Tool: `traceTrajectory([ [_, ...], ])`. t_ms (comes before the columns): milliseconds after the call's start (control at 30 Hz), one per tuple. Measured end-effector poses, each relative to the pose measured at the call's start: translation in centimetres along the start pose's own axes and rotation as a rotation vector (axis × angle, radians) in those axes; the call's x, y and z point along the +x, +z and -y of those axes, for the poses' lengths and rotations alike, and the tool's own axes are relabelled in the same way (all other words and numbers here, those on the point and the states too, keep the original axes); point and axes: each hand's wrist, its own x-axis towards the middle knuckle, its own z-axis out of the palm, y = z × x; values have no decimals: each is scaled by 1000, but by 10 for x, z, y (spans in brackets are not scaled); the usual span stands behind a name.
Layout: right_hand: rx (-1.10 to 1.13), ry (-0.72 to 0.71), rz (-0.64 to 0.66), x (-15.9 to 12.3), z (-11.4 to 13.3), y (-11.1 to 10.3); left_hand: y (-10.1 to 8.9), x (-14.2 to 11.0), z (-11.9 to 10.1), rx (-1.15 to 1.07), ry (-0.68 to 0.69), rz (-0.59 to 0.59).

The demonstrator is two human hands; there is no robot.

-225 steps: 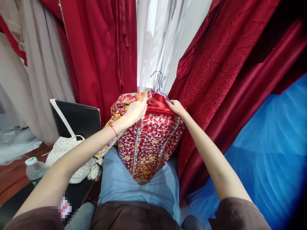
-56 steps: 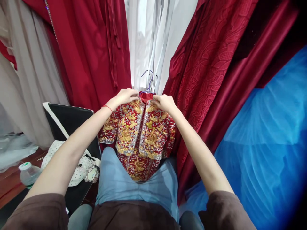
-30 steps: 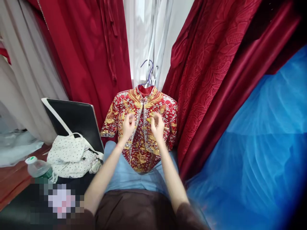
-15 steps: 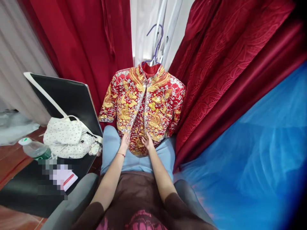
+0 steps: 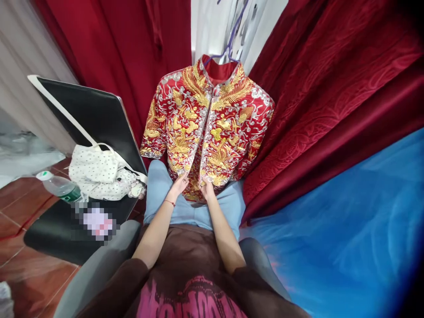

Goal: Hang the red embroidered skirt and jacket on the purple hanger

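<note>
A red jacket (image 5: 212, 123) with gold and silver embroidery hangs front-on from a purple hanger (image 5: 232, 44); its lower edge rests on my lap in light blue trousers (image 5: 185, 212). My left hand (image 5: 179, 183) is at the bottom hem of the left front panel, fingers curled onto the edge. Just beside it, my right hand (image 5: 207, 187) pinches the hem of the right front panel. The two panels meet down the middle. A thin red string circles my left wrist.
Dark red gowns (image 5: 324, 88) hang left and right of the jacket, and blue tulle (image 5: 347, 229) fills the right side. A black chair (image 5: 89, 115) on the left holds a white dotted bag (image 5: 99, 172) and a water bottle (image 5: 59, 187). Grey armrests flank me.
My hands have slid from the jacket's collar down its front to the bottom hem. The jacket now hangs straight and closed, and my view has pulled back and lower.
</note>
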Motion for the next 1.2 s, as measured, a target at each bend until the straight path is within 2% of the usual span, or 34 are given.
traceTrajectory([
  [233,-49,-32,37,-14,9,3,6,-9,6,41,-28,81],
  [433,-85,-48,69,-30,3,3,5,-12,15,102,-74,136],
  [633,-78,-65,79,-33,1,11,5,-18,20,175,-112,194],
  [967,-76,-102,32,-32,-3,10,2,-24,16,209,-127,195],
  [1200,-101,-74,51,-31,0,11,2,-22,18,237,-140,210],
])
